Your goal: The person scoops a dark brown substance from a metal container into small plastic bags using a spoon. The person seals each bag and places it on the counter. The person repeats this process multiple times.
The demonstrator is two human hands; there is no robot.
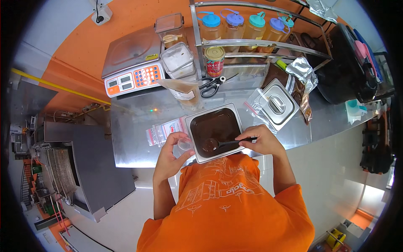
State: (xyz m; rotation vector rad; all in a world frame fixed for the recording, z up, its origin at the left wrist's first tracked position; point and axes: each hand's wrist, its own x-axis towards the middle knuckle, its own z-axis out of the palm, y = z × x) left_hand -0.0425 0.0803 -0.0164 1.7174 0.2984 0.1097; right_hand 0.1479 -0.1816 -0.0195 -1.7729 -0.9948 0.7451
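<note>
A rectangular steel food pan (pixel 238 117) holding dark brown sauce (pixel 217 126) lies right before me at the table's front edge. My right hand (pixel 259 138) grips the black handle of a ladle (pixel 231 143), whose round bowl rests in the sauce near the pan's front left. At the pan's left rim, my left hand (pixel 174 154) holds a small clear plastic cup (pixel 185 145) between thumb and fingers. Resealable plastic bags (pixel 167 129) lie just beyond that hand. A steel pan lid (pixel 280 104) sits to the right on a clear plastic bag.
Behind the pan stand a digital scale (pixel 135 78), stacked plastic containers (pixel 178 60), a bag of brownish contents (pixel 184 94), black scissors (pixel 211 86) and a tin can (pixel 215 61). A metal rack (pixel 261 42) holds several squeeze bottles (pixel 233 28). A black appliance (pixel 343 66) stands right.
</note>
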